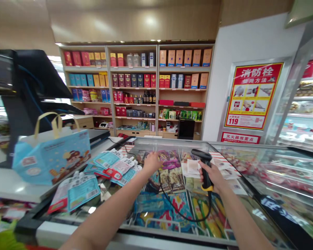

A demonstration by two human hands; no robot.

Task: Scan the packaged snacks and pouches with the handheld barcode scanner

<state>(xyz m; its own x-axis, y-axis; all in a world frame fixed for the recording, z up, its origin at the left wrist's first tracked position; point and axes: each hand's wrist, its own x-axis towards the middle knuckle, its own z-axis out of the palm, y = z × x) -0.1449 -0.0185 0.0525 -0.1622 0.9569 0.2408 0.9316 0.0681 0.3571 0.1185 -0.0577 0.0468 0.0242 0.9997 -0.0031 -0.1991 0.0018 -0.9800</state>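
The right hand (214, 176) grips a barcode scanner (206, 159) upright over the glass-topped freezer (52, 233), while spouted pouches (108, 159) lie toward its left edge, left of the nearer left hand (152, 162), whose grip I can't make out.

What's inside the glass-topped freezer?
Visible inside: purple packets, blue packs and yellow-green packs, among others. Contents directly behind the pouches, white papers, scanner and left forearm are covered.

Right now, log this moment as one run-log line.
right hand: holds scanner | left hand: over freezer, grip unclear | cable: loops from scanner toward left hand | pouches: on freezer | bag: on counter
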